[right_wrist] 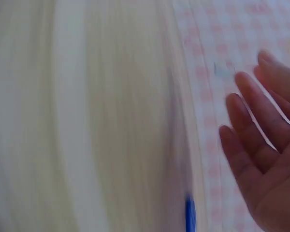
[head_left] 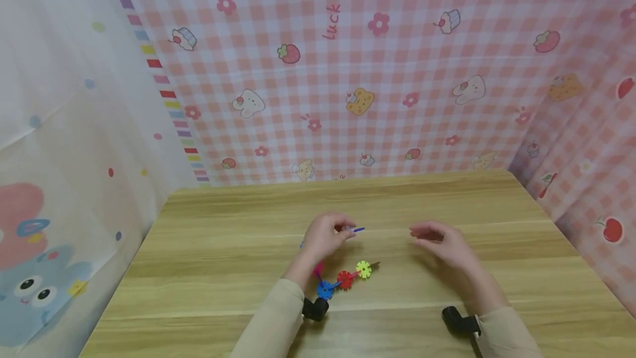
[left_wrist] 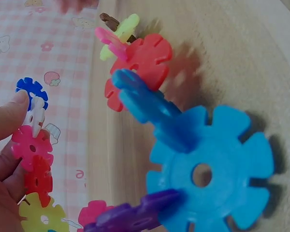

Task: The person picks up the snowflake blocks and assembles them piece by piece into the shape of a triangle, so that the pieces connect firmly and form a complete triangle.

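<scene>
Left hand pinches a chain of colourful plastic snowflake discs trailing onto the wooden table; right hand hovers nearby, fingers relaxed, holding nothing.

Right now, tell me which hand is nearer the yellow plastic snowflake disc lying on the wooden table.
Left. The left hand is just up-left of the yellow disc; the right hand is farther right.
</scene>
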### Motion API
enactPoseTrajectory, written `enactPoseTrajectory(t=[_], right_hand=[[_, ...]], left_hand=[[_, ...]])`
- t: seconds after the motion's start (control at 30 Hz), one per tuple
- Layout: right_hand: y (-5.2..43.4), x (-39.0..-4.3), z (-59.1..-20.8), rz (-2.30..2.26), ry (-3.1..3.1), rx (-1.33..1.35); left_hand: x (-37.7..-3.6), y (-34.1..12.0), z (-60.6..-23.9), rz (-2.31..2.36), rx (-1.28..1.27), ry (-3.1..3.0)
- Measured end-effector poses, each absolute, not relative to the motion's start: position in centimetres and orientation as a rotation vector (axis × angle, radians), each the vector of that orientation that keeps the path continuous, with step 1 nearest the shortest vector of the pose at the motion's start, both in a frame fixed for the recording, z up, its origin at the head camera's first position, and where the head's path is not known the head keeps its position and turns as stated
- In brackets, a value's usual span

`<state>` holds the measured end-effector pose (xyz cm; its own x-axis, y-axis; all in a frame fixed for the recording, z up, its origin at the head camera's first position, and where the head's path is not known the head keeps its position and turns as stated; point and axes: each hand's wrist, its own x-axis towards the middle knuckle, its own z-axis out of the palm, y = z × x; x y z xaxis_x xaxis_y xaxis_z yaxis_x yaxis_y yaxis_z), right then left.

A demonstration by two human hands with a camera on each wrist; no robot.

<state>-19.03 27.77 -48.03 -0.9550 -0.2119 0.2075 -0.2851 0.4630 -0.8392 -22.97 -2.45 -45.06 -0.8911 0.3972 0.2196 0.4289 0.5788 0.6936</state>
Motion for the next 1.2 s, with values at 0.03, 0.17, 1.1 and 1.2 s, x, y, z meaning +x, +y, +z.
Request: enactPoseTrajectory(t=[0.03,0.17,1.1,1.2], right_hand=[[28.7,-18.8,-48.0,1.529,-2.624,0.457],[32.0,-17.8,-48.3,1.508,-2.625,0.466],[37.5,-16.9,-50.5,1.211,-2.726,0.601],[37.4,-17.0,-50.4,1.2,-2.747,0.584]], left_hand=[[-22.9,-2.5,-45.1,-1.232,-0.716,-2.755],[-22.9,-2.7,-45.2,-1.264,-0.693,-2.755],[-22.9,-2.7,-46.0,-1.261,-0.745,-2.659],[-22.9,-2.7,-46.0,-1.258,-0.744,-2.656]])
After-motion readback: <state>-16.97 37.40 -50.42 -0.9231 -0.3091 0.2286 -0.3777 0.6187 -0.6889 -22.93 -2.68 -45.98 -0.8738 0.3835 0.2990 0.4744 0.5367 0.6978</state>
